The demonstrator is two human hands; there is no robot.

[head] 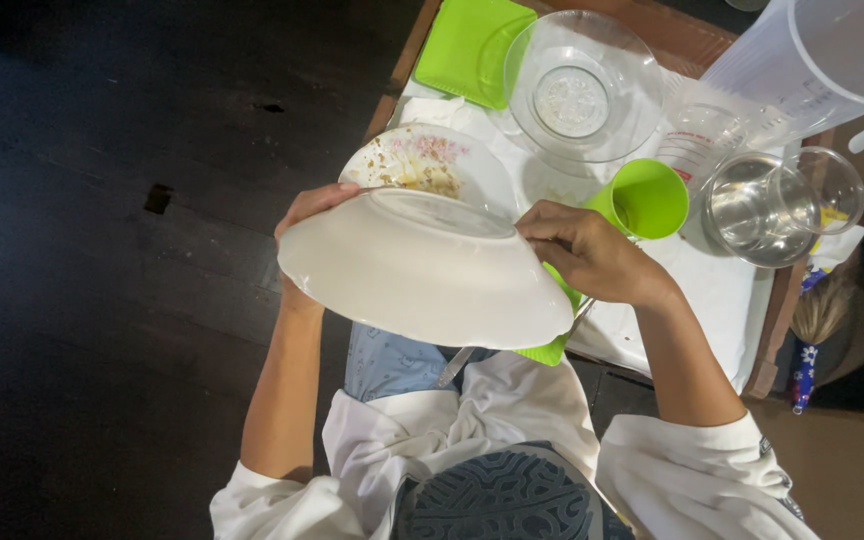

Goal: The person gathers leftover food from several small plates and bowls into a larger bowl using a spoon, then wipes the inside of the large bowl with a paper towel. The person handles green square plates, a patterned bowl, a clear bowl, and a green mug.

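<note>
Two bare hands, left (304,215) and right (587,250). Two white round plates: one plain, underside up (422,270), one floral and soiled (422,160). One clear glass bowl (582,85). One lime-green plastic cup (649,198). Two lime-green square plastic plates (467,45) (552,345). One translucent plastic pitcher (812,60). One steel cup (752,210). One small clear measuring cup (697,140).

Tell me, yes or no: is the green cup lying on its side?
No. The green cup stands upright on the table, its open mouth facing up, just beyond the right hand.

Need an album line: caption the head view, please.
Both hands, left hand and right hand, tilt a white plate above a soiled floral plate.
</note>
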